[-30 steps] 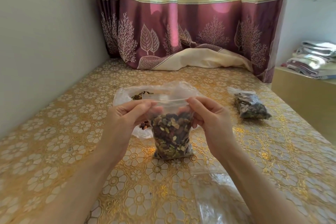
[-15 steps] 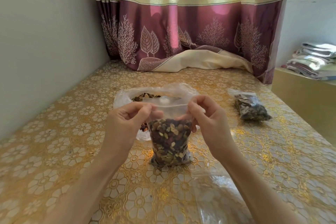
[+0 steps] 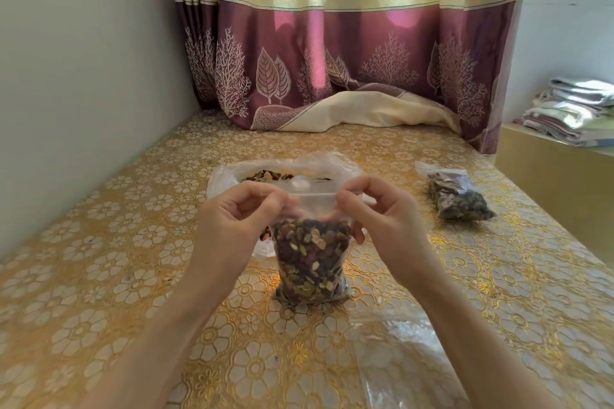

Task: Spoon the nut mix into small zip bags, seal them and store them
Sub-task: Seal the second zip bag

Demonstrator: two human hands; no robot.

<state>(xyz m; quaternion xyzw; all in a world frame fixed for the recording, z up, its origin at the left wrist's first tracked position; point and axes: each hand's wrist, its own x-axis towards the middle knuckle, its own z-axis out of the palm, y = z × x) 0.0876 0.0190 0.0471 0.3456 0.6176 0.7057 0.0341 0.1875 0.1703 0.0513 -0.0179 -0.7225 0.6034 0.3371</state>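
Observation:
A small clear zip bag (image 3: 312, 259) full of nut mix stands upright on the gold flowered table (image 3: 116, 259). My left hand (image 3: 239, 222) pinches the left end of its zip strip. My right hand (image 3: 375, 212) pinches the right end. Behind the bag lies the large clear bag of nut mix (image 3: 265, 173), partly hidden by my hands. A second filled small bag (image 3: 460, 197) lies flat on the table to the right.
Empty clear bags (image 3: 408, 359) lie near the table's front, by my right forearm. A wall runs along the left side and a purple and cream curtain (image 3: 349, 60) hangs at the back. Folded cloths (image 3: 578, 109) sit on a low cabinet at the right.
Both hands have kept pinching the zip strip of the small bag. My right fingers have lifted and curled more over the strip. The bag sits slightly lower and nearer.

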